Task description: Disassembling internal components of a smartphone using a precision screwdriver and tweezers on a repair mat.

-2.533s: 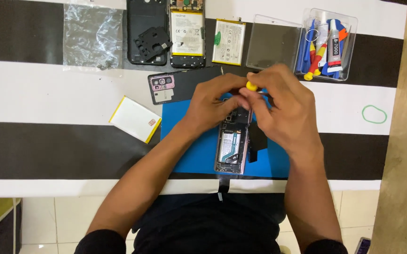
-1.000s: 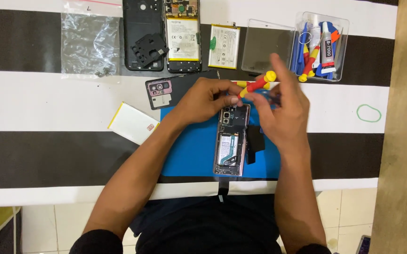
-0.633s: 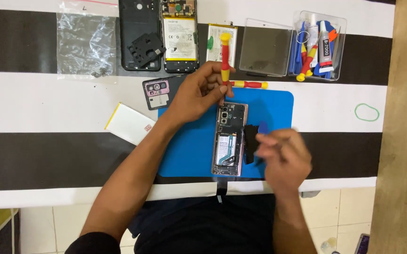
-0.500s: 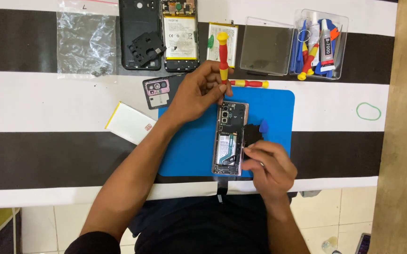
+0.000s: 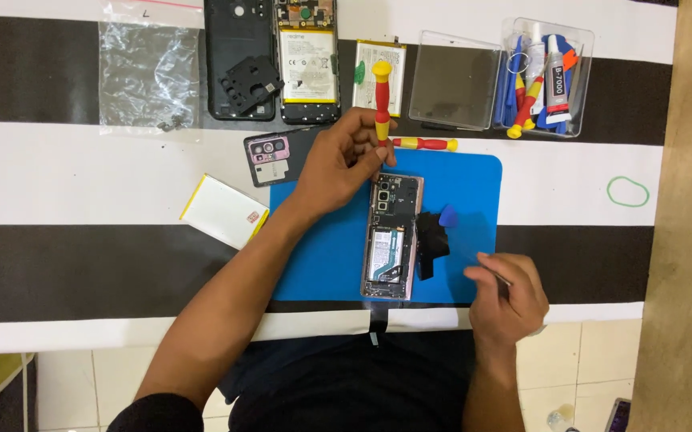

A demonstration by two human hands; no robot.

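Left hand fingers gripping upright red-yellow screwdriver above opened phone, right hand curled around thin tool.

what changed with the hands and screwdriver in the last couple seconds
The right hand let go of the red and yellow screwdriver and dropped to the blue mat's lower right edge, now pinching a thin tool. The left hand took the screwdriver, holding it upright. The opened phone stayed put.

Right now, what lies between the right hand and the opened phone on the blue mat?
In the head view, a black cover piece and a blue pick lie between the right hand and the opened phone.
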